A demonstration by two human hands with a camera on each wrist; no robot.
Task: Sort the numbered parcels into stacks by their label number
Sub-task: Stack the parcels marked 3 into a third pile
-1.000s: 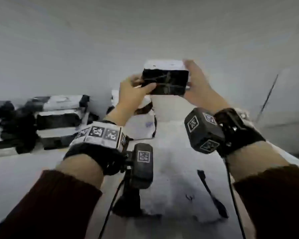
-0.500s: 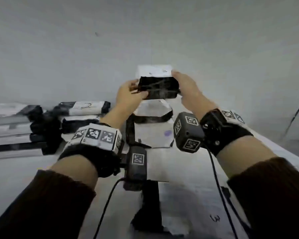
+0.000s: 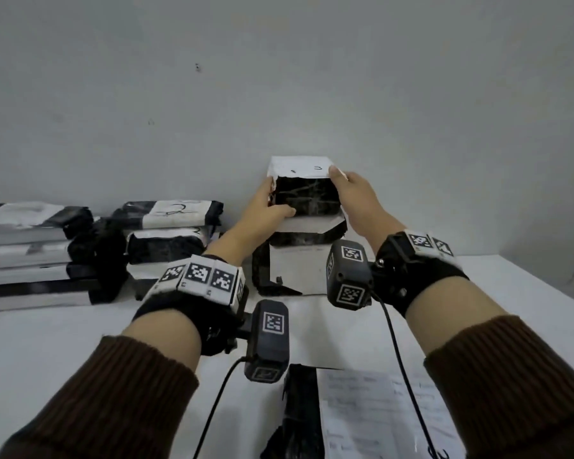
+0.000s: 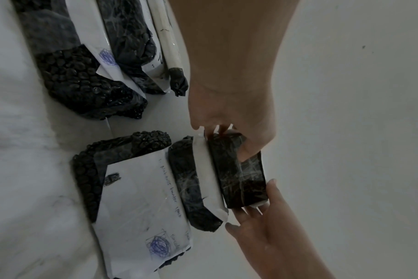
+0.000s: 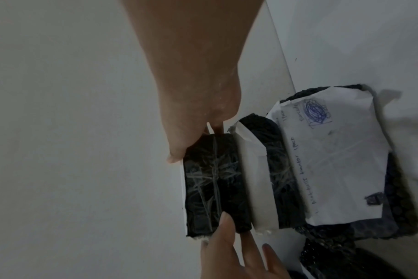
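A small black-wrapped parcel [image 3: 307, 197] with a white label marked 3 is held between both hands, against the wall. My left hand [image 3: 275, 203] grips its left end, thumb on the front face. My right hand [image 3: 340, 183] grips its right end, thumb at the top edge. The parcel's underside touches the white top of the middle stack [image 3: 299, 270]. In the left wrist view the parcel [image 4: 241, 173] lies against the stack's upper parcel [image 4: 191, 181]. In the right wrist view my right hand [image 5: 198, 136] and the left hand's fingers [image 5: 232, 241] bracket the parcel [image 5: 212, 185].
A stack topped by a label marked 2 [image 3: 173, 210] stands to the left. A longer stack [image 3: 24, 246] lies at the far left. Another parcel with a handwritten paper label [image 3: 362, 415] lies near the front of the white table [image 3: 511, 293]. The wall is just behind.
Both hands have brought the parcel down from mid-air onto the top of the middle stack. Their grip on its two ends has stayed the same.
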